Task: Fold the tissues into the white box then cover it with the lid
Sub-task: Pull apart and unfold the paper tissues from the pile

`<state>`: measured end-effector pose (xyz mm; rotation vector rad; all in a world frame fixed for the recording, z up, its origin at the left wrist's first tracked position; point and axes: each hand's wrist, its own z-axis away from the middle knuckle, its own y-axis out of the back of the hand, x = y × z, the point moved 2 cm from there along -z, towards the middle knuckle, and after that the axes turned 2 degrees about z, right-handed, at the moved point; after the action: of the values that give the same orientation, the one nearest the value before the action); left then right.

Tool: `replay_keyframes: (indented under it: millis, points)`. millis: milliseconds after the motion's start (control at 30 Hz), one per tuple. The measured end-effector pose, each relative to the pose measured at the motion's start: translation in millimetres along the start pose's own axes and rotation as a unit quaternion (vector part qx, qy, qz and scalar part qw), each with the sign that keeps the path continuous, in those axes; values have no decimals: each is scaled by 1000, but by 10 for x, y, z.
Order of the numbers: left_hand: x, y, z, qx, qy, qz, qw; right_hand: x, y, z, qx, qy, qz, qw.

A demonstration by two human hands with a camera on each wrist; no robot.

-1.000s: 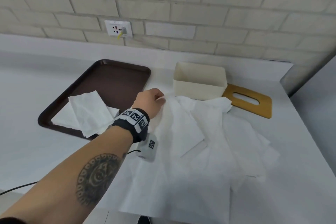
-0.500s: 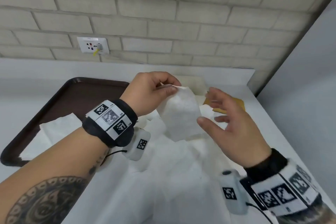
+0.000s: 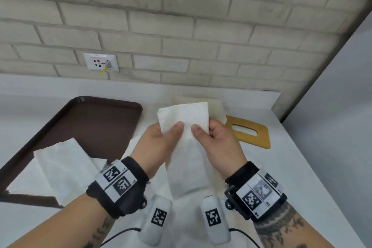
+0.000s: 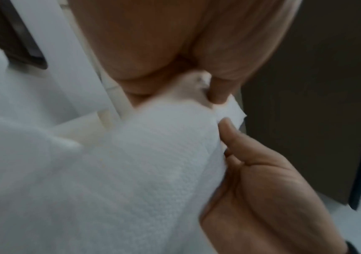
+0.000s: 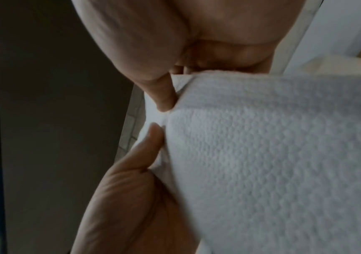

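Head view: my left hand (image 3: 159,143) and right hand (image 3: 219,143) each pinched one tissue (image 3: 184,119) between thumb and fingers, holding it upright above the loose tissues (image 3: 189,217) spread along the counter's (image 3: 291,167) near edge. The white box (image 3: 216,109) stood behind it near the counter's back edge, the wooden lid (image 3: 249,133) just to its right. Two tissues (image 3: 58,167) lay on the brown tray (image 3: 96,123) at the left.
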<state>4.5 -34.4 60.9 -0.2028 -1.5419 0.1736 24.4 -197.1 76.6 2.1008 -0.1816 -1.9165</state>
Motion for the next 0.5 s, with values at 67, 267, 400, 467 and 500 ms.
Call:
replay_keyframes:
  millis: [67,267,400,467,500]
  points:
    - [-37,-44,6,20,12,20,1000,37,-26,-29,-28,-2,3,1000]
    - [-28,109,28,91,15,46,995,56,192,-144,-77,1,17,997]
    - [-11,519,68,184,-11,77,980,242,713,-247,46,-45,3,998]
    - [-13,641,108,206,-18,83,975,354,770,-234,36,-54,47,997]
    - [-22,672,127,213,-20,85,973,413,739,-213,8,-58,79,995]
